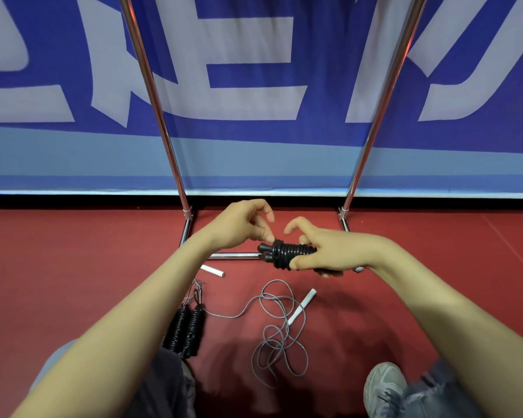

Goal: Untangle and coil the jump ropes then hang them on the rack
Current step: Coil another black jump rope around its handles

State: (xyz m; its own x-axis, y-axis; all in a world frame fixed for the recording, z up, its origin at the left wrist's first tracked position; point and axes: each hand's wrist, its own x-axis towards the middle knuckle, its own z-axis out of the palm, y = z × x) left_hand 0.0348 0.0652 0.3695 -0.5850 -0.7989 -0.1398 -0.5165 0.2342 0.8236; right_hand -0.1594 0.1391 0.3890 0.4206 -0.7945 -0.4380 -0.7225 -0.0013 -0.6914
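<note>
A black jump rope [287, 252] is wound tightly around its two handles into a bundle, held above the floor. My right hand [323, 248] grips the bundle's right end. My left hand [242, 224] pinches the cord at the bundle's left end with thumb and forefinger. A second black rope bundle [187, 330] lies on the floor beside my left forearm. A grey rope [278, 330] with white handles [302, 306] lies loose and tangled on the red floor below my hands. The chrome rack [151, 95] rises in front of me.
The rack's two posts [384, 95] lean up out of view, with a low crossbar [233, 255] on the floor. A blue and white banner [254, 86] stands behind it. My shoe [384, 387] and knees are at the bottom.
</note>
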